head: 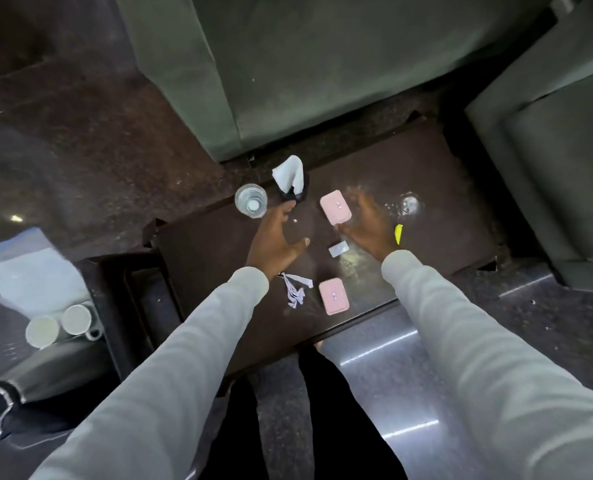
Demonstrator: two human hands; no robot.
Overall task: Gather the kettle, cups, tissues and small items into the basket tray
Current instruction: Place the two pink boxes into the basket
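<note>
Both hands spread wide and empty: left hand (276, 239) fingertips near the water glass (251, 200), a careless sweep could tip it; right hand (371, 225) beside the pink case (335, 207).

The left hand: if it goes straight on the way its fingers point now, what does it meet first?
Probably the dark tissue holder with the white tissue, just beyond the left hand's fingers. The clear round glass stands slightly to the left of that line. Depth is unclear.
</note>
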